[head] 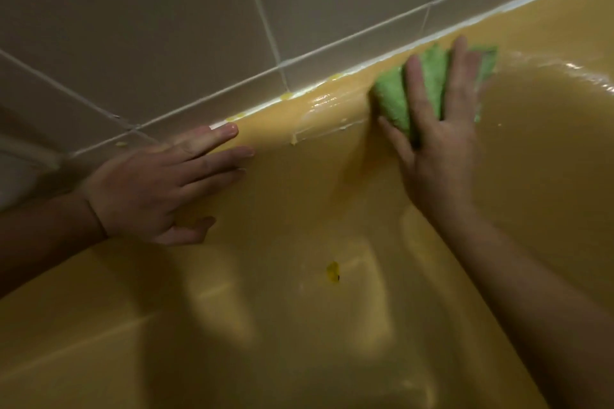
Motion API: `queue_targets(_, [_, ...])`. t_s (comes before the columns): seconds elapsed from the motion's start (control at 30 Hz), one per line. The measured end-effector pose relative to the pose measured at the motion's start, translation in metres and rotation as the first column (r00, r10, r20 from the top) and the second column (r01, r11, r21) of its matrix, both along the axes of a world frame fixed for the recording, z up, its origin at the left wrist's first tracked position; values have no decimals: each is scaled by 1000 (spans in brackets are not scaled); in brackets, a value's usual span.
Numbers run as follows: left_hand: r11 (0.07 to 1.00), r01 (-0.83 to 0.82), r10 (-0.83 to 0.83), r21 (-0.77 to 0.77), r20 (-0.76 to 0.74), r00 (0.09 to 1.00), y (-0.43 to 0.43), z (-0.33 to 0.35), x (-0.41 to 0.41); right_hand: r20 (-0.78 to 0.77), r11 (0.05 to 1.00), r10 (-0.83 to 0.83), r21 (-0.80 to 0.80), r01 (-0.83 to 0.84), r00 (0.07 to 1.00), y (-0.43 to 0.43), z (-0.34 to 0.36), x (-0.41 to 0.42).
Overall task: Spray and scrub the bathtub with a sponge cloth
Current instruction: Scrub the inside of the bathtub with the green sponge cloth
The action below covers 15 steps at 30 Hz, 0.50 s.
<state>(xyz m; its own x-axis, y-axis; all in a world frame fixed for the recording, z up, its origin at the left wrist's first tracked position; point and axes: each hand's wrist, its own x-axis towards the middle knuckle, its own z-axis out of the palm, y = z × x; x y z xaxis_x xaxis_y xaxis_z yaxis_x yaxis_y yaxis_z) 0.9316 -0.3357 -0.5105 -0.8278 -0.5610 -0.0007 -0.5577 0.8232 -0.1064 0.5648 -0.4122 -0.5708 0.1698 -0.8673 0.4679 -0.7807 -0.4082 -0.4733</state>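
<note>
Green cloth [392, 93], one, flat against the far wall of the yellow tub [299, 325], just below the rim. My right hand [435, 143] lies on it, fingers straight and spread, pressing; no grip around it. Cloth shows between the fingers and past the fingertips.

My left hand [156, 186] is also flat, fingers straight, palm on the tub wall to the left, well apart from the cloth. It holds nothing. Fingertips reach up near the white seal [259, 107].

Count: two hands, one cloth, one tub.

Around:
- Beige tiles [166, 26] above the seal.
- Three yellow dabs [234, 117] on the seal, one more on the tile at left.
- Wet pale streak [319, 131] on the rim between the hands.
- One yellow blob [333, 272] lower on the tub wall.

My right forearm covers the tub's lower right. Picture is dim and a bit blurred.
</note>
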Motion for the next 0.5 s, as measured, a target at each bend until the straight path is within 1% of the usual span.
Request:
queue_targets(0.03, [1000, 4, -4, -1, 4, 1000, 1, 0, 0, -6, 995, 102, -13, -102, 995, 6, 4, 19])
queue_targets(0.07, [1000, 9, -9, -3, 8, 1000, 1, 0, 1, -61, 975, 214, -49, -217, 975, 13, 6, 33])
queue_targets(0.1, [1000, 11, -11, -6, 7, 1000, 2, 1, 3, -156, 950, 290, -74, -304, 944, 16, 6, 37])
queue_targets(0.13, [1000, 11, -11, -7, 2, 1000, 3, 1, 5, -229, 942, 302, -77, -326, 926, 12, 5, 29])
queue_targets(0.17, [1000, 10, -10, -6, -8, 1000, 4, 1, 6, -274, 957, 251, -73, -280, 929, 4, 8, 12])
queue_targets(0.23, [1000, 12, -12, 5, -37, 999, 5, 0, 9, -251, 998, 41, -25, -49, 967, -10, 9, -30])
queue_targets(0.27, [1000, 14, -14, 9, -48, 999, 5, 0, 9, -243, 998, -64, -3, 65, 968, -15, 11, -50])
queue_targets(0.3, [1000, 15, -14, 15, -56, 998, 6, -1, 9, -242, 991, -126, 15, 134, 962, -18, 15, -61])
queue_targets(0.37, [1000, 8, -6, 30, -65, 998, 6, -2, 9, -184, 988, -132, 53, 144, 974, -19, 26, -53])
queue_targets(0.47, [999, -1, 5, 50, -69, 998, 6, -2, 11, -8, 996, -45, 75, 45, 999, 0, 30, 12])
queue_targets(0.5, [999, -4, 8, 52, -75, 997, 6, -2, 12, 17, 998, -7, 58, 6, 1000, 9, 30, 36])
